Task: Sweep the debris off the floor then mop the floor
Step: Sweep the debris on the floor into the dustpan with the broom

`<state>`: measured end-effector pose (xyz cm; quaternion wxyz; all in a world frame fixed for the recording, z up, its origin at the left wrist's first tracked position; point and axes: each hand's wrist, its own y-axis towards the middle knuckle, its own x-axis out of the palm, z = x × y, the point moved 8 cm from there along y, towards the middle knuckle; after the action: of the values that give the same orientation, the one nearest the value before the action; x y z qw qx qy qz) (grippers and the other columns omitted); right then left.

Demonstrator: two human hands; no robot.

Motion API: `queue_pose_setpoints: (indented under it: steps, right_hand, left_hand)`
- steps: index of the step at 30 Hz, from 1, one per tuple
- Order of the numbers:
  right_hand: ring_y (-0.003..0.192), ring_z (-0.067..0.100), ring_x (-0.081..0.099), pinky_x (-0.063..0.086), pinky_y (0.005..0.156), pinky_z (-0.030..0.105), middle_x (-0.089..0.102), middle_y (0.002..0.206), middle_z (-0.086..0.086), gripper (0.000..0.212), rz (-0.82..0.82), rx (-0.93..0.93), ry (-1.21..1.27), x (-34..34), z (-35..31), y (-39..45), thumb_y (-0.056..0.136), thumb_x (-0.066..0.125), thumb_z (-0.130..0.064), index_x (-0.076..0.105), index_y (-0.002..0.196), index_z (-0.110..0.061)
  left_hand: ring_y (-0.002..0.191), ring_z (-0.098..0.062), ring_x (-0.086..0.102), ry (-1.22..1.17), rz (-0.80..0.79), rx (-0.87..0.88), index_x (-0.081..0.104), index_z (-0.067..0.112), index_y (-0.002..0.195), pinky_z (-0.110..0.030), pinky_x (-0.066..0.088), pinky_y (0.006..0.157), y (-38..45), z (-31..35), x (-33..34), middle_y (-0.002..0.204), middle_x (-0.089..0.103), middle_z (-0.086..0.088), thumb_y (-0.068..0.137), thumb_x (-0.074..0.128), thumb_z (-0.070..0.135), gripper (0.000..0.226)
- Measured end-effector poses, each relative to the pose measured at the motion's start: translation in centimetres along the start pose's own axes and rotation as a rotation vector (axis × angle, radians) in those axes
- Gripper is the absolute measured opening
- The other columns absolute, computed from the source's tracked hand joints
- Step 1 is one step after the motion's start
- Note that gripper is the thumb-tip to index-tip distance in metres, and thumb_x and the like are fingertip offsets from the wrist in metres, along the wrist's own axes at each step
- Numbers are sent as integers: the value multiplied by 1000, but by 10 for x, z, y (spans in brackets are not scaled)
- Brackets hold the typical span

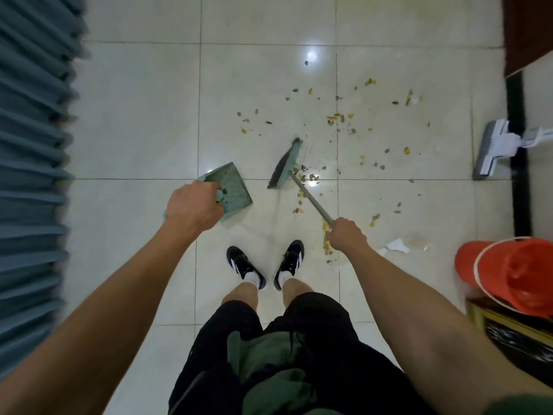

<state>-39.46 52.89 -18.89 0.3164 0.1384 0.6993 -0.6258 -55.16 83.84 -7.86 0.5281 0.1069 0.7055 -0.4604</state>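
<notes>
Debris [338, 121] mostly lies unswept beyond the right hand [347, 236], whose fingers wrap the broom [285, 163] handle, while left hand [193, 206] fingers grip the dustpan [232, 187] just ahead of them, mop [493, 149] untouched.

My left hand [191, 205] holds a green dustpan [230, 190], tilted just past my fingers. My right hand [347, 238] grips the broom [285, 164]; its dark bristles sit ahead. Yellow and grey bits [338, 118] lie scattered around it on the pale floor [134, 115]. A white mop [490, 151] rests far right.
</notes>
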Motion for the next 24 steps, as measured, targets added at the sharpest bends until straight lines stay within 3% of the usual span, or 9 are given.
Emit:
queue_pose_setpoints:
  steps: [2,6,12,17,24]
  right_hand:
    - [87,28,59,45,69,32,59,105,10,28,2,26,43,0,26,-6,96,45,-11,56,122,-8]
    - [79,25,54,45,68,31,52,94,5,25,32,41,130,-10,51,-13,94,48,-14,56,117,-8]
    - [79,24,57,45,65,32,62,104,8,33,73,11,153,-25,49,-17,92,49,-16,59,122,-10]
    - [74,24,59,48,62,32,61,94,6,36,100,-51,115,-47,1,-12,91,46,-11,60,124,-10]
    - [82,25,60,52,69,34,62,104,8,36,89,-110,83,-64,-102,14,93,46,-11,57,127,-12]
  left_hand:
    - [74,-27,55,22,-1,31,65,26,119,-35,49,71,2,24,-4,86,54,-2,91,52,24,31]
    - [80,-29,63,45,8,91,63,29,128,-38,55,74,8,63,-14,94,64,-5,94,55,27,36]
    - [76,-30,59,32,39,126,67,25,108,-37,54,71,15,82,-34,84,61,-5,89,53,22,24]
    - [72,-29,59,16,50,111,67,25,109,-34,50,66,24,55,-44,80,59,-4,90,53,23,23]
    - [73,-29,59,-37,55,48,68,26,113,-34,48,66,57,-37,-59,83,62,-4,89,54,21,28]
